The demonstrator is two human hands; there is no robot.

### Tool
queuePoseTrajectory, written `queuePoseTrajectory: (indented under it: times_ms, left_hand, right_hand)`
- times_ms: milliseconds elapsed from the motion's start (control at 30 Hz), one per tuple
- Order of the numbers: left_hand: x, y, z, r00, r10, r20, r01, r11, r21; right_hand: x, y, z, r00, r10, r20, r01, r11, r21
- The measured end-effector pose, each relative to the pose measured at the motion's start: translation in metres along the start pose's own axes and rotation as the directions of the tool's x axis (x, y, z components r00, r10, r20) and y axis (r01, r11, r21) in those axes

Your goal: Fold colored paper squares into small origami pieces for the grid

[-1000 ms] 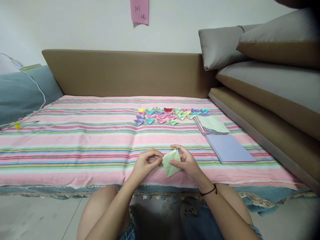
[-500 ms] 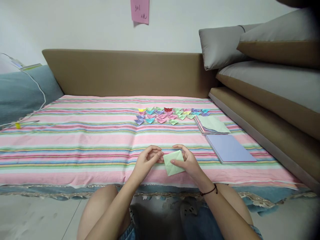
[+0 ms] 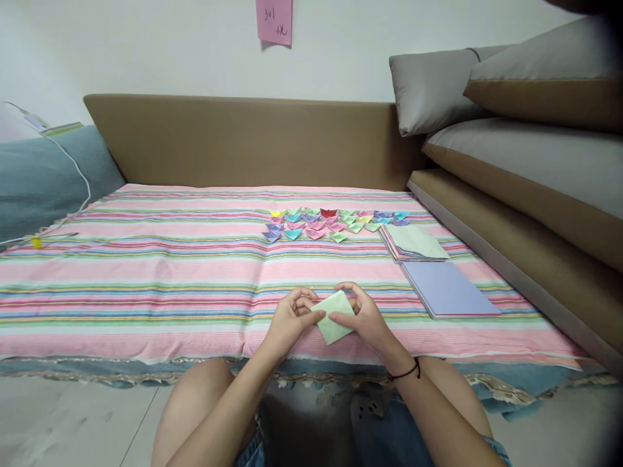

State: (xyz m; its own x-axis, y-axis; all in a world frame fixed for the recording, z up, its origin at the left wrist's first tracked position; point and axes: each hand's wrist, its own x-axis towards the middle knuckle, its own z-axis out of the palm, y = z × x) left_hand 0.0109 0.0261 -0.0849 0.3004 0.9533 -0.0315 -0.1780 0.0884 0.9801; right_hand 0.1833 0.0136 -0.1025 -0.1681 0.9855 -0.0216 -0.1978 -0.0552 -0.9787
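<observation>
A folded pale green paper (image 3: 335,329) is held above the striped cloth, near its front edge. My left hand (image 3: 295,318) pinches the paper's left corner, thumb in front and fingers curled behind. On the right side, my right hand (image 3: 364,316) grips it with the thumb on its face. Several small folded paper shapes (image 3: 315,225) in many colours stand in rows farther back on the cloth. To their right lies a stack of paper with a pale green top sheet (image 3: 418,241), and in front of that a stack with a lavender top sheet (image 3: 448,288).
Grey and brown cushions (image 3: 535,149) are piled along the right. A brown backrest (image 3: 253,143) stands behind the striped cloth (image 3: 121,272). At the far left are a white cable (image 3: 80,172) and a small yellow object (image 3: 37,242).
My left hand has moved right and closed on the paper's left corner. The green paper has turned slightly, its top corner now pointing up more.
</observation>
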Motion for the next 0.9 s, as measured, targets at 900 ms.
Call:
queuePoseTrajectory:
  times_ms: [900]
  left_hand:
    - [-0.004,-0.007,0.008,0.990,-0.112,0.082,0.114,0.993,-0.027]
  right_hand:
    - [-0.002,-0.001,0.010,0.974,-0.050,-0.222,0.084,0.985,0.148]
